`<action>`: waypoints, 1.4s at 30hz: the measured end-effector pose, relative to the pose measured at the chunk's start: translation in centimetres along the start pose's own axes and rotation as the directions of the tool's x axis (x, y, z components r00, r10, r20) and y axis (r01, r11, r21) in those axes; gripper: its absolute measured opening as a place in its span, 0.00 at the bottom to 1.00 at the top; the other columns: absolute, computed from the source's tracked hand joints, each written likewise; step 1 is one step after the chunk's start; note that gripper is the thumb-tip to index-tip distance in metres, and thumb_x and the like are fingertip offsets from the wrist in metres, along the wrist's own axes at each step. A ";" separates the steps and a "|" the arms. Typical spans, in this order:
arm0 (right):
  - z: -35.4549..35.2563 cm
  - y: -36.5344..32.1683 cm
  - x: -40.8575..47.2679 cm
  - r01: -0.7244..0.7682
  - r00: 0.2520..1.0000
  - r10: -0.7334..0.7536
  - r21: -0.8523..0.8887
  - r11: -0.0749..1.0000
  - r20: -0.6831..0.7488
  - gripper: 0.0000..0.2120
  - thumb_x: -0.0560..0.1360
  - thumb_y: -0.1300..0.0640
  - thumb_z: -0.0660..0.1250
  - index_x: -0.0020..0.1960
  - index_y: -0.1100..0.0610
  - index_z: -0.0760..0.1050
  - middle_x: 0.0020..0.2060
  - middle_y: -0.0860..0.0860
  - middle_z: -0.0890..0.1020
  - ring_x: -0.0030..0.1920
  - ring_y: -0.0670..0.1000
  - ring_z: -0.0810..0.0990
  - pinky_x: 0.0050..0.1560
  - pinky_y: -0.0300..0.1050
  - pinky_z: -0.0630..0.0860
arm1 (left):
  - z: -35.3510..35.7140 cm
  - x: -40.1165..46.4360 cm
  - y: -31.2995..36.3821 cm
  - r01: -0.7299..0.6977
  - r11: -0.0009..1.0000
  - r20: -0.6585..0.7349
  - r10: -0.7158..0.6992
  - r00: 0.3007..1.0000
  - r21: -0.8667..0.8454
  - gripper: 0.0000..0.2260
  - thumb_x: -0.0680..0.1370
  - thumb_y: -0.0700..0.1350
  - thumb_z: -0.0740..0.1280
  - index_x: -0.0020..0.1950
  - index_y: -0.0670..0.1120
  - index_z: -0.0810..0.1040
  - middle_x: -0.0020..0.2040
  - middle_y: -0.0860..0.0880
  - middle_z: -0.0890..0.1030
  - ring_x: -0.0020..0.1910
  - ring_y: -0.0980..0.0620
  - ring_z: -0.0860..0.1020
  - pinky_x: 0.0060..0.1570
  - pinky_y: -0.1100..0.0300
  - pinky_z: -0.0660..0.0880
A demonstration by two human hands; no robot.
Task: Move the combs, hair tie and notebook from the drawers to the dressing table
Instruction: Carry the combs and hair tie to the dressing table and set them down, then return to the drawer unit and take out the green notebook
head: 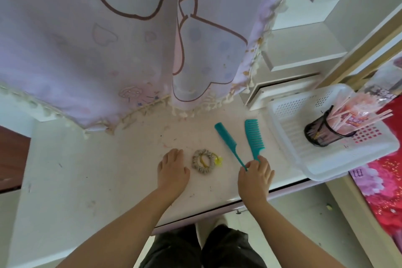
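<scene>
The right hand (pixel 255 177) pinches the handle ends of two teal plastic combs (pixel 253 137) lying on the white dressing table (pixel 108 169). The left hand (pixel 173 168) rests flat and empty beside a grey fabric hair tie (pixel 201 161).

The two plastic combs, a narrow tail comb (pixel 226 139) and a wide-toothed comb (pixel 254 136), were both teal. The fabric scrunchie hair tie (pixel 201 161) was pale grey-beige with fine dark flecks, and a thin yellow elastic band (pixel 214 159) lay against it. The dressing table top (pixel 108 169) was white with small specks. The hanging curtain (pixel 97 45) was lilac, printed with pink hearts and brown cartoon outlines. The perforated plastic basket (pixel 289 115) was white; its mesh cup (pixel 319 135) looked black.
</scene>
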State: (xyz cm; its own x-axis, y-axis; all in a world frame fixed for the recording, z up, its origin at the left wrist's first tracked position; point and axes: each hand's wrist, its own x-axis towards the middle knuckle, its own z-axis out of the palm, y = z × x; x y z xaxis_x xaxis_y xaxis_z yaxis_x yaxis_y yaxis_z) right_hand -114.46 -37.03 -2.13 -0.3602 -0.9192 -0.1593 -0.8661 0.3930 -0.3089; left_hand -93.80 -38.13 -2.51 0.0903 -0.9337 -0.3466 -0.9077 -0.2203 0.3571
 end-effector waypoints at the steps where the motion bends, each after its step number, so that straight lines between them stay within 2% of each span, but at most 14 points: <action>1: 0.5 -0.2 -0.3 -0.004 1.000 0.004 -0.014 1.000 0.028 0.11 0.76 0.55 0.61 0.54 0.61 0.73 0.71 0.59 0.64 0.73 0.59 0.57 0.74 0.60 0.48 | 0.4 -0.3 -0.3 -0.024 0.998 0.024 0.022 0.999 0.056 0.26 0.77 0.46 0.55 0.74 0.46 0.54 0.77 0.46 0.54 0.75 0.46 0.53 0.74 0.50 0.53; 3: 1.2 -0.2 -0.6 0.003 0.997 0.001 -0.052 0.999 0.083 0.13 0.77 0.52 0.59 0.55 0.59 0.73 0.74 0.57 0.59 0.76 0.57 0.50 0.74 0.61 0.44 | 0.9 -0.7 -0.6 -0.050 0.990 0.061 0.042 0.997 0.131 0.28 0.78 0.47 0.53 0.76 0.46 0.48 0.78 0.47 0.47 0.76 0.47 0.47 0.75 0.50 0.47; 7: 1.3 0.4 -0.6 -0.006 0.985 0.025 -0.111 0.994 0.173 0.17 0.77 0.47 0.58 0.59 0.57 0.70 0.76 0.56 0.52 0.76 0.56 0.43 0.74 0.62 0.42 | 1.0 -0.6 -0.6 -0.055 0.982 0.092 0.039 0.995 0.183 0.28 0.78 0.47 0.53 0.76 0.45 0.46 0.78 0.46 0.46 0.77 0.46 0.45 0.75 0.49 0.46; 11: -0.3 1.7 -0.8 -0.010 0.997 0.013 -0.043 0.999 0.070 0.17 0.76 0.45 0.59 0.58 0.55 0.70 0.76 0.54 0.53 0.76 0.55 0.42 0.73 0.59 0.37 | 0.0 0.1 0.5 -0.014 0.982 0.093 -0.003 0.996 0.188 0.28 0.77 0.46 0.56 0.75 0.47 0.50 0.77 0.45 0.50 0.75 0.45 0.49 0.74 0.45 0.48; 13: -1.3 3.0 -1.5 -0.078 0.997 0.078 -0.022 0.997 0.013 0.18 0.76 0.45 0.58 0.61 0.55 0.69 0.76 0.53 0.53 0.76 0.54 0.44 0.73 0.60 0.38 | -0.8 0.8 2.3 -0.089 0.977 0.042 0.083 0.996 0.192 0.28 0.77 0.47 0.58 0.75 0.48 0.51 0.76 0.45 0.53 0.75 0.45 0.51 0.73 0.43 0.48; 16: -2.6 6.0 -4.2 -0.234 0.969 0.236 0.039 0.972 -0.067 0.21 0.77 0.45 0.56 0.66 0.53 0.64 0.75 0.53 0.55 0.76 0.55 0.50 0.74 0.61 0.42 | -1.0 0.9 7.7 -0.372 0.899 -0.006 0.384 0.923 0.229 0.28 0.76 0.46 0.59 0.75 0.48 0.56 0.75 0.45 0.59 0.73 0.46 0.57 0.72 0.45 0.52; 19: -3.4 9.6 -8.6 -0.355 0.930 0.354 0.014 0.935 -0.097 0.26 0.78 0.42 0.50 0.73 0.50 0.54 0.75 0.53 0.56 0.75 0.55 0.53 0.75 0.60 0.44 | 0.4 -1.9 13.5 -0.680 0.692 0.052 0.690 0.722 0.241 0.25 0.76 0.47 0.57 0.73 0.46 0.60 0.73 0.44 0.64 0.71 0.45 0.62 0.70 0.46 0.57; 22: -3.9 12.9 -13.9 -0.458 0.881 0.456 0.015 0.889 -0.125 0.27 0.78 0.42 0.47 0.75 0.48 0.50 0.75 0.52 0.56 0.76 0.54 0.51 0.75 0.61 0.44 | 3.4 -6.9 17.2 -0.867 0.424 0.225 0.847 0.482 0.264 0.24 0.78 0.50 0.54 0.73 0.47 0.59 0.74 0.46 0.62 0.72 0.47 0.60 0.70 0.45 0.57; 24: -4.2 15.0 -17.7 -0.527 0.840 0.524 0.023 0.850 -0.141 0.26 0.78 0.42 0.45 0.75 0.48 0.50 0.76 0.52 0.56 0.76 0.53 0.50 0.74 0.61 0.42 | 5.8 -10.5 18.7 -0.930 0.267 0.357 0.868 0.345 0.252 0.24 0.79 0.52 0.52 0.75 0.48 0.55 0.75 0.46 0.59 0.74 0.48 0.56 0.72 0.44 0.53; 26: -4.2 17.5 -23.1 -0.634 0.759 0.632 0.044 0.772 -0.159 0.26 0.78 0.42 0.43 0.75 0.48 0.48 0.76 0.51 0.54 0.76 0.53 0.49 0.73 0.61 0.40 | 8.4 -15.4 20.2 -0.976 0.106 0.466 0.865 0.185 0.190 0.25 0.80 0.53 0.51 0.75 0.48 0.53 0.77 0.46 0.56 0.75 0.48 0.53 0.73 0.44 0.48; 29: -3.3 21.0 -32.4 -0.788 0.592 0.789 0.084 0.609 -0.162 0.27 0.78 0.41 0.42 0.75 0.48 0.46 0.77 0.50 0.51 0.77 0.52 0.46 0.73 0.62 0.39 | 12.3 -23.8 21.4 -0.982 -0.135 0.561 0.827 -0.040 0.129 0.25 0.80 0.54 0.50 0.76 0.49 0.52 0.77 0.46 0.55 0.75 0.47 0.53 0.73 0.43 0.49; 32: -1.9 23.7 -42.1 -0.890 0.405 0.906 0.172 0.421 -0.125 0.27 0.78 0.42 0.42 0.75 0.48 0.45 0.77 0.50 0.49 0.77 0.52 0.43 0.73 0.62 0.38 | 16.3 -32.8 21.5 -0.946 -0.322 0.626 0.743 -0.235 0.027 0.25 0.80 0.55 0.48 0.76 0.49 0.50 0.77 0.46 0.53 0.76 0.47 0.50 0.73 0.42 0.45; 36: 0.5 26.1 -55.8 -0.951 0.191 0.980 0.235 0.199 -0.056 0.28 0.78 0.41 0.41 0.76 0.48 0.44 0.77 0.50 0.45 0.76 0.52 0.39 0.72 0.62 0.35 | 21.5 -45.5 19.3 -0.856 -0.514 0.663 0.622 -0.416 -0.055 0.26 0.80 0.54 0.48 0.76 0.48 0.48 0.77 0.46 0.53 0.76 0.47 0.50 0.73 0.41 0.44; 42: 2.2 28.9 -72.4 -0.954 -0.089 0.996 0.288 -0.085 -0.002 0.28 0.78 0.40 0.38 0.76 0.48 0.43 0.77 0.50 0.45 0.76 0.52 0.39 0.73 0.63 0.37 | 26.9 -62.4 15.2 -0.715 -0.678 0.679 0.447 -0.582 -0.167 0.27 0.79 0.54 0.49 0.76 0.48 0.48 0.77 0.45 0.54 0.76 0.47 0.50 0.72 0.41 0.44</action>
State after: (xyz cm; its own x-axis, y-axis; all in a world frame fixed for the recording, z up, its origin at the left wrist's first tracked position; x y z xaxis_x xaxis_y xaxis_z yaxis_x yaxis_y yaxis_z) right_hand -112.67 40.96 -1.64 -0.8313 0.4732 -0.2917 0.5169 0.8511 -0.0922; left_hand -124.22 24.35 1.23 -0.7364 0.6369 -0.2281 0.6196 0.7703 0.1504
